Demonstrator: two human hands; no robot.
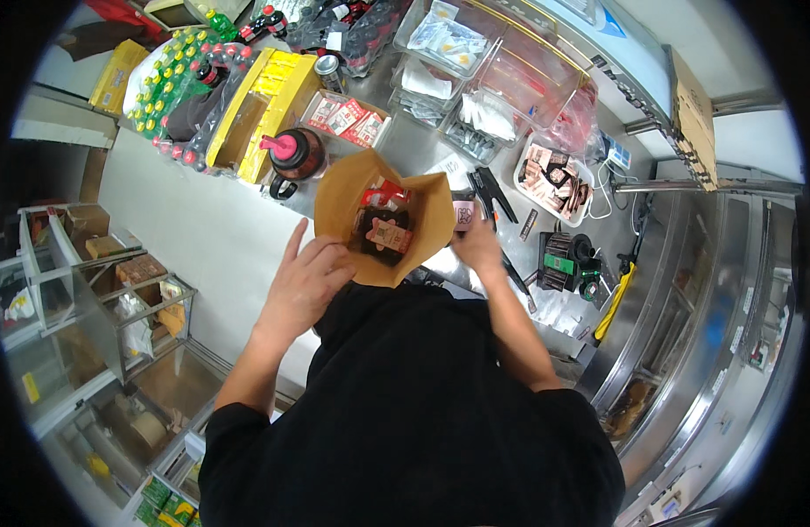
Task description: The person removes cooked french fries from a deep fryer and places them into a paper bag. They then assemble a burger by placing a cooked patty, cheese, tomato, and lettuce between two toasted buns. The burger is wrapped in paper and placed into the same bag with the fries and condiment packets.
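Observation:
A brown paper bag (335, 197) stands open-mouthed before me on the metal counter (405, 141). Inside it lie a printed pink card (390, 236), a dark package and a red-and-white packet (382, 194). My left hand (312, 280) is at the bag's near left rim, its index finger raised; the other fingers are bent against the paper. My right hand (477, 247), slightly blurred, is beside the bag's right side, next to a dark item with a pink label (463, 215). Whether it grips that item cannot be told. A black stapler (492, 194) lies just beyond it.
A pink-lidded dark jug (298, 155) and a box of red-and-white packets (345, 118) stand beyond the bag. Clear plastic bins (477, 125) are at the back. To the right are a white tray of sachets (555, 178) and a black label-roll device (566, 263). Bottles crowd the far left.

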